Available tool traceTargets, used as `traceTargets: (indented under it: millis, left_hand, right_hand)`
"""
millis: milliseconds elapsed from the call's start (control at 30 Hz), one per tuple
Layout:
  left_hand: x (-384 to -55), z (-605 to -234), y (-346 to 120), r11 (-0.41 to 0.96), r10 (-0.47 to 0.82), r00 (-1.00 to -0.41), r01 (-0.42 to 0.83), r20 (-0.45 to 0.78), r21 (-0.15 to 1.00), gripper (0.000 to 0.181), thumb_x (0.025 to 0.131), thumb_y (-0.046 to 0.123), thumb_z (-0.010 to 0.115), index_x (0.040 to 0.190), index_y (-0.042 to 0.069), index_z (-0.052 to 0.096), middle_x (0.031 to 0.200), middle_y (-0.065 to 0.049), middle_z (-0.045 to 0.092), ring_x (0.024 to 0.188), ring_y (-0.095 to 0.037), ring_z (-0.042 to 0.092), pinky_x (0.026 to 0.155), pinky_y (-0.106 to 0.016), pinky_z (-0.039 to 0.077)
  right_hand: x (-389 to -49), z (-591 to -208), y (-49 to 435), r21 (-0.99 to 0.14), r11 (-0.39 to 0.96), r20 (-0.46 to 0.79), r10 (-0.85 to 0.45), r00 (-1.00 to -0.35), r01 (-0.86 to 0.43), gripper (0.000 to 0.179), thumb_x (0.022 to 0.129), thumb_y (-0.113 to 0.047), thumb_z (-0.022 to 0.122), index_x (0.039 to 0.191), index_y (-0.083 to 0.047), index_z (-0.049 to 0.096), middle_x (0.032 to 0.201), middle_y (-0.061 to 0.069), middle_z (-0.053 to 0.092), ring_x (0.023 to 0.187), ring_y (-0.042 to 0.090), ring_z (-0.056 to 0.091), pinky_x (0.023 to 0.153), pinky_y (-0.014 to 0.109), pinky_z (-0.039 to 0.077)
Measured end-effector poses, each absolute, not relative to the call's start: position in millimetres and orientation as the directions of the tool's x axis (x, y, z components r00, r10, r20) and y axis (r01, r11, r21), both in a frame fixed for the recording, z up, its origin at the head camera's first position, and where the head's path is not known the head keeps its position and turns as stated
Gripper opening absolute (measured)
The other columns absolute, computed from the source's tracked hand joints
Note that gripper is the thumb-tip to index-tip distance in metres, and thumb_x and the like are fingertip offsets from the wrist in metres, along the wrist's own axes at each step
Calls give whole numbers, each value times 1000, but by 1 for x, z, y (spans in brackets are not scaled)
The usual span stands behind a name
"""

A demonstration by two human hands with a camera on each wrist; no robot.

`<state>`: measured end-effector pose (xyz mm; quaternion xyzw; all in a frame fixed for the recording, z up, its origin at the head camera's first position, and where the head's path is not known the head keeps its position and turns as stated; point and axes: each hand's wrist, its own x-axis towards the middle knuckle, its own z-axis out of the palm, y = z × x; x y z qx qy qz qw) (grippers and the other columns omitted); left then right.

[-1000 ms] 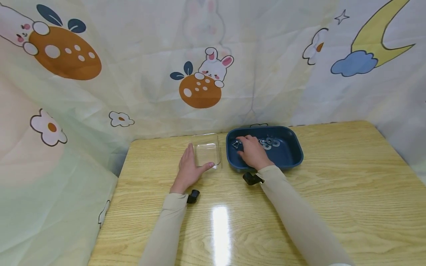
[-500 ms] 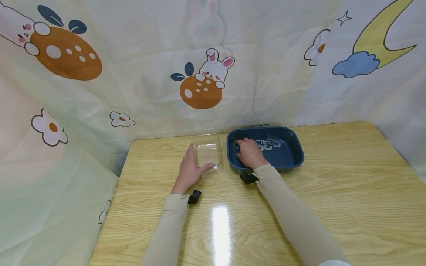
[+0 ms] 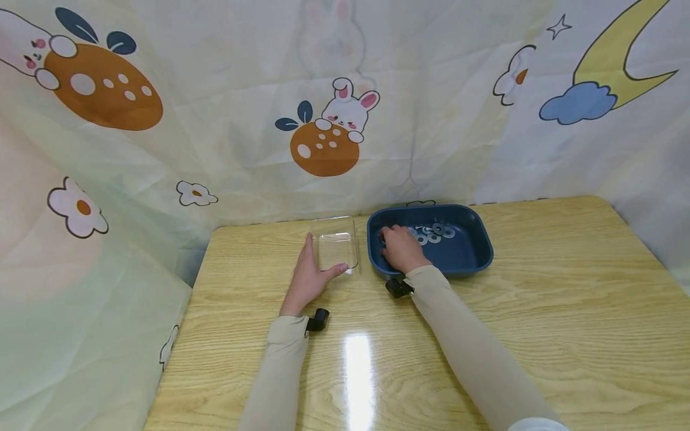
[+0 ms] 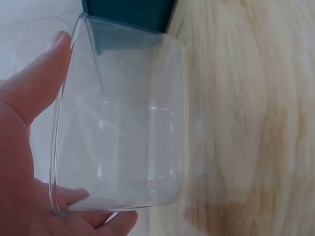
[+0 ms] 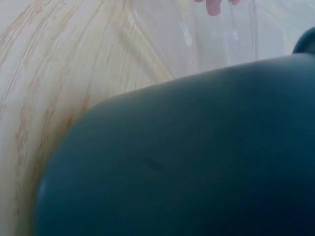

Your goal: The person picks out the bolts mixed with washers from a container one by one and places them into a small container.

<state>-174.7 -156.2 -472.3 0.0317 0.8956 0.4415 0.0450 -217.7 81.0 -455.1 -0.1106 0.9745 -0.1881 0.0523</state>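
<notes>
A clear square container point(image 3: 336, 254) stands on the table. Along its left side lie the straight fingers of my left hand point(image 3: 307, 278), with the thumb stretched across its near side. The left wrist view shows that thumb beside the rim of the container point(image 4: 55, 147) and fingertips at another wall. My right hand point(image 3: 404, 248) reaches down inside a dark blue bin point(image 3: 466, 263), fingers bent downward at its left end. Small metal pieces lay there earlier; whether the hidden fingertips pinch one, I cannot tell. Several flat metal washers point(image 3: 433, 237) lie beside that hand in the bin.
The wood-grain table point(image 3: 566, 287) reaches back to a patterned cloth point(image 3: 242, 149). The bin wall point(image 5: 162, 157) fills most of the right wrist view and conceals the right hand. A narrow gap parts bin and container.
My right hand has shifted slightly left and lower in the bin, now covering the small metal pieces seen there before. My left hand stays at the container.
</notes>
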Motion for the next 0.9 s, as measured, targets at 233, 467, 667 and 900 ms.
traceTargets:
  millis: [233,467,667,900]
  left_hand:
    - [-175,-475,-157,575,88,-995,7,-53,818,122,81,53,81,163,11,0,168,-12,9,152,-32,13,121,-51,18]
    - [-174,-478,-156,554,81,-996,11,-41,832,122,80,52,81,163,10,1,168,-12,9,152,-33,13,121,-51,18]
    - [-174,-477,-155,541,74,-996,5,-42,841,122,80,50,82,163,12,0,168,-11,9,152,-32,12,121,-50,17]
    - [-174,-478,-155,535,71,-996,-4,-50,845,123,80,51,82,163,14,-1,168,-10,9,152,-32,12,121,-51,18]
  right_hand:
    - [-218,-458,80,-376,907,-49,-224,-973,-190,21,94,-9,71,114,-2,68,109,17,66,104,36,62,87,47,54]
    - [-217,-456,81,-378,916,-56,-166,-984,-133,22,95,-7,68,116,0,67,110,18,67,102,35,65,82,49,56]
    - [-216,-453,84,-346,937,-116,-87,-989,-42,22,96,-12,69,115,-1,66,109,17,69,103,37,65,79,54,56]
    - [-214,-447,88,-332,943,-178,-52,-983,11,19,97,-15,68,112,-5,69,109,16,69,100,34,66,78,53,56]
